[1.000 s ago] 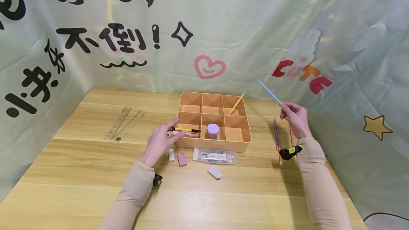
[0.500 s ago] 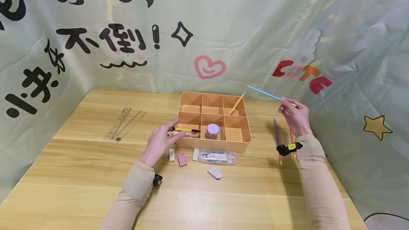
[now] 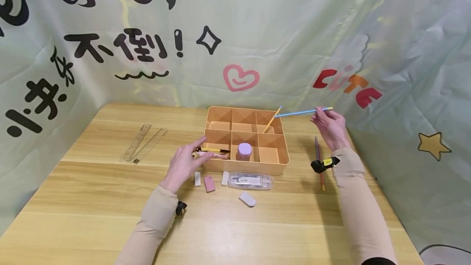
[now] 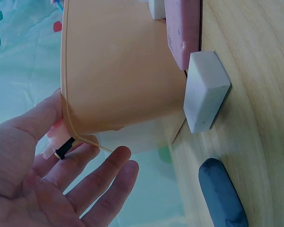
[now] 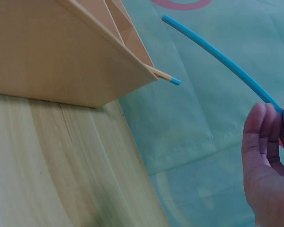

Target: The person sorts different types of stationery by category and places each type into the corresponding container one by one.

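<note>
At the front left corner of the orange compartment box (image 3: 246, 169), my left hand (image 3: 185, 162) grips the rim with thumb and fingers, as the left wrist view also shows (image 4: 71, 175). Beside its thumb, a yellow-and-black pen (image 3: 214, 149) and a pink pen (image 3: 217, 156) lie in the front left compartment. My right hand (image 3: 331, 128) pinches a blue pencil (image 3: 299, 113) near its yellow end, right of the box; the far end points left over the back right compartment. There an orange pencil (image 3: 272, 120) leans. A purple-capped jar (image 3: 244, 151) stands in the front middle compartment.
Before the box lie a pink eraser (image 3: 209, 184), several white erasers (image 3: 247, 199) and a clear case (image 3: 251, 180). Two clear rulers (image 3: 137, 144) lie at left. Pencils (image 3: 321, 175) lie below my right hand. Fabric (image 3: 279, 52) hangs behind the table (image 3: 206, 232).
My right hand has moved left and slightly up, and the blue pencil has swung from steep to nearly level, its far end now over the box. My left hand stays in place.
</note>
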`<state>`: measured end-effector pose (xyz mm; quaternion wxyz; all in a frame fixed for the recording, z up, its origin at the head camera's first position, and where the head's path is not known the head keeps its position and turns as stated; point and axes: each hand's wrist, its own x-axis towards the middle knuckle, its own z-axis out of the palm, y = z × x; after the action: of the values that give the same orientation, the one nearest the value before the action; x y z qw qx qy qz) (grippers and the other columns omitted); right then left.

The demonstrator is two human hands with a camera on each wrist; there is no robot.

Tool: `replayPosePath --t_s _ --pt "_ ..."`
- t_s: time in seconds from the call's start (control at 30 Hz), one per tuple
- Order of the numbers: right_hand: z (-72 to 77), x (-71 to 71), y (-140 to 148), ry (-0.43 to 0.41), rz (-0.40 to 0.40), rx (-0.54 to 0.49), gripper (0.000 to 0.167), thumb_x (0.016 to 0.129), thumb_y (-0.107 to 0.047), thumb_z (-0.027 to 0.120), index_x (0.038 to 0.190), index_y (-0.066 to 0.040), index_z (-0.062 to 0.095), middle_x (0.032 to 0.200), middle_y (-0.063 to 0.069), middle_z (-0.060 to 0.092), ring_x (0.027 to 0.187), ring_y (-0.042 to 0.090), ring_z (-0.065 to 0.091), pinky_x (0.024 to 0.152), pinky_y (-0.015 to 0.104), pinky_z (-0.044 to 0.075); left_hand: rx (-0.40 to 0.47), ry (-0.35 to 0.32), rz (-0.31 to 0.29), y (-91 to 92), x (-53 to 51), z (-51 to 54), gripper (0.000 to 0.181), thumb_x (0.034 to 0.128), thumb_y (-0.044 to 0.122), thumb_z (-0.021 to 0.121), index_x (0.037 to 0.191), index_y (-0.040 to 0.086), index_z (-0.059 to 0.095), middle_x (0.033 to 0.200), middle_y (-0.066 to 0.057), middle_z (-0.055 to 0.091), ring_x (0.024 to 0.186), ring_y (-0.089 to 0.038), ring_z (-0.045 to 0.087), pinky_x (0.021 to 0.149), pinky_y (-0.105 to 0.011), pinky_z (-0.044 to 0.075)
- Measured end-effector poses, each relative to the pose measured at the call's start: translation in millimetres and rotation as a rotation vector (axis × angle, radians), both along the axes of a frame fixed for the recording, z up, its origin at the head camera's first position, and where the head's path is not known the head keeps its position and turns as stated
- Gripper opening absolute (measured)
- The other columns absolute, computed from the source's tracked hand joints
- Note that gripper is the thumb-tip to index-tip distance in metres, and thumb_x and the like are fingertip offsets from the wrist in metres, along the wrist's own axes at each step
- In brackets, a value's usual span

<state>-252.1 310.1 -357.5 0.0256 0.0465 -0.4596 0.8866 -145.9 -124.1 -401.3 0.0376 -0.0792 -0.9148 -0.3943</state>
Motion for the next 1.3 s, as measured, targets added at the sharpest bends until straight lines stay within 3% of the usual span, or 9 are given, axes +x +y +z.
replayPosePath --t_s 0.2,0.33,0.47,0.63,0.77,0.9,1.3 --pt "2.1 -12.6 -21 0.045 -0.056 0.097 0.018 0.099 0.001 0.054 0.090 0.003 0.069 0.084 0.006 0.071 0.080 0.017 0.073 0.083 0.029 0.061 -0.001 -0.010 0.000 -1.2 -0.1 0.2 0.067 0.0919 0.040 0.072 0.148 0.012 0.050 0.145 -0.023 0.055 0.045 -0.009 0.024 0.040 -0.022 0.026" --pt "5.1 -19.6 -34 0.042 -0.126 0.166 0.012 0.098 0.001 0.058 0.093 0.000 0.069 0.080 0.004 0.072 0.077 0.016 0.074 0.078 0.030 0.062 -0.001 -0.013 0.000 -1.6 -0.8 0.6 0.067 0.0919 0.040 0.072 0.148 0.012 0.050 0.145 -0.023 0.055 0.045 -0.009 0.025 0.042 -0.024 0.029" --pt "8.9 -25.3 -45 -0.021 -0.175 0.279 0.009 0.096 0.003 0.060 0.100 -0.005 0.064 0.074 0.001 0.073 0.070 0.013 0.074 0.070 0.029 0.063 -0.001 -0.014 0.000 -1.9 -1.3 0.7 0.067 0.0917 0.040 0.072 0.148 0.012 0.050 0.145 -0.022 0.055 0.044 -0.009 0.027 0.042 -0.024 0.030" --pt "9.4 -31.0 -57 -0.107 -0.208 0.536 0.029 0.097 0.004 0.059 0.121 -0.004 0.045 0.071 -0.006 0.072 0.065 0.008 0.071 0.067 0.025 0.062 0.000 -0.010 0.003 -2.0 -1.3 -0.3 0.067 0.0912 0.040 0.073 0.148 0.013 0.050 0.144 -0.023 0.056 0.044 -0.009 0.027 0.042 -0.025 0.031" --pt "5.8 -34.3 -63 -0.136 -0.209 0.662 0.047 0.097 0.004 0.058 0.135 0.003 0.030 0.072 -0.006 0.069 0.062 0.006 0.070 0.067 0.024 0.061 0.002 -0.007 0.000 -1.9 -1.1 -1.3 0.067 0.0912 0.040 0.073 0.148 0.013 0.050 0.144 -0.023 0.056 0.043 -0.008 0.026 0.041 -0.024 0.030" --pt "1.0 -37.1 -66 -0.158 -0.185 0.680 0.052 0.097 0.007 0.056 0.138 0.006 0.024 0.071 -0.006 0.067 0.059 0.006 0.070 0.068 0.023 0.061 -0.003 -0.007 0.003 -1.5 -1.0 -1.6 0.067 0.0910 0.042 0.073 0.148 0.013 0.051 0.144 -0.022 0.056 0.043 -0.008 0.025 0.040 -0.023 0.029" --pt "-5.3 -42.7 -72 -0.202 -0.111 0.789 0.050 0.096 0.009 0.057 0.137 0.010 0.027 0.071 -0.005 0.065 0.062 0.004 0.069 0.071 0.023 0.061 -0.003 -0.011 0.011 -0.9 -1.3 -0.7 0.067 0.0904 0.040 0.074 0.148 0.013 0.051 0.145 -0.022 0.055 0.043 -0.008 0.024 0.040 -0.023 0.027"
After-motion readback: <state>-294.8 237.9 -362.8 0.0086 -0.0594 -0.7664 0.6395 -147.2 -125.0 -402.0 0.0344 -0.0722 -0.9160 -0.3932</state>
